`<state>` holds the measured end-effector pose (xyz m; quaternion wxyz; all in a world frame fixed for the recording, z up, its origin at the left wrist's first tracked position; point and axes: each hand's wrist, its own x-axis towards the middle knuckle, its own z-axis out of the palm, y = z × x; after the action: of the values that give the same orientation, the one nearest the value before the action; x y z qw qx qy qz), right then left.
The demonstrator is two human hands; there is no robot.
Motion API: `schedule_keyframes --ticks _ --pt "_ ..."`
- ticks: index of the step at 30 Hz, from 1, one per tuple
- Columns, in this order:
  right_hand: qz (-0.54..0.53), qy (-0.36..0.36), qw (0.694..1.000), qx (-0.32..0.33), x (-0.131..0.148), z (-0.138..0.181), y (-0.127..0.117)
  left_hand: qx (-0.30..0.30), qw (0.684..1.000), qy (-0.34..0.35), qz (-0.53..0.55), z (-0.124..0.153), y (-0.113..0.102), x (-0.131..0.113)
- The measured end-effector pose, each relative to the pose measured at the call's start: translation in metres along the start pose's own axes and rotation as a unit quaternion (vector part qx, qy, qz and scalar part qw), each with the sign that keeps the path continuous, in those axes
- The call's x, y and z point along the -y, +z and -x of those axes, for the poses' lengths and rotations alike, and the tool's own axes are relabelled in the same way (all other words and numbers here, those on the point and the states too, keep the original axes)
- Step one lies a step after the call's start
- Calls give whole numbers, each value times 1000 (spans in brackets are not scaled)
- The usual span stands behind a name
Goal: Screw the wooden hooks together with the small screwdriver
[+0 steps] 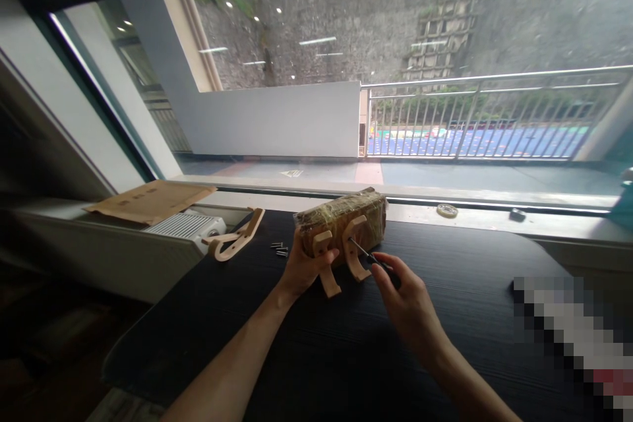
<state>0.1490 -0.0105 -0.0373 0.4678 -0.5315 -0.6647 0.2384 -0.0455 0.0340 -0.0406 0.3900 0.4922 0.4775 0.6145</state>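
A brown block wrapped in clear plastic (368, 211) rests on the dark table, tilted slightly in view. Two curved wooden hooks stand against its near face, the left hook (330, 280) and the right hook (352, 250). My left hand (301, 267) grips the block's left end, its thumb lying across the left hook; the other fingers are largely hidden. In my right hand (403, 280) is a screwdriver (368, 256) with a dark handle. Its tip meets the right hook near the upper part. Several screws (279, 248) lie left of my left hand.
More wooden hooks (237, 244) lie at the table's left edge, beside a white ribbed unit (185, 227) and a brown paper envelope (151, 201). A tape roll (447, 210) and a small dark object (517, 214) sit on the windowsill. A pixelated patch covers the right side.
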Motion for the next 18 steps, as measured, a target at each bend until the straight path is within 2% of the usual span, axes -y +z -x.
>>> schedule_keyframes --ticks 4,9,14,18 --pt "110 -48 993 -11 -1 1 -4 6 1000 9 -16 0 -3 -5" --pt "184 -163 968 -38 -3 2 -6 -3 998 46 -41 -2 -2 -9" --pt "280 -244 926 -65 -3 0 -8 -4 999 11 -41 -5 0 -7" --pt "314 -282 903 -83 -1 -1 -9 3 999 0 -43 -4 2 -11"
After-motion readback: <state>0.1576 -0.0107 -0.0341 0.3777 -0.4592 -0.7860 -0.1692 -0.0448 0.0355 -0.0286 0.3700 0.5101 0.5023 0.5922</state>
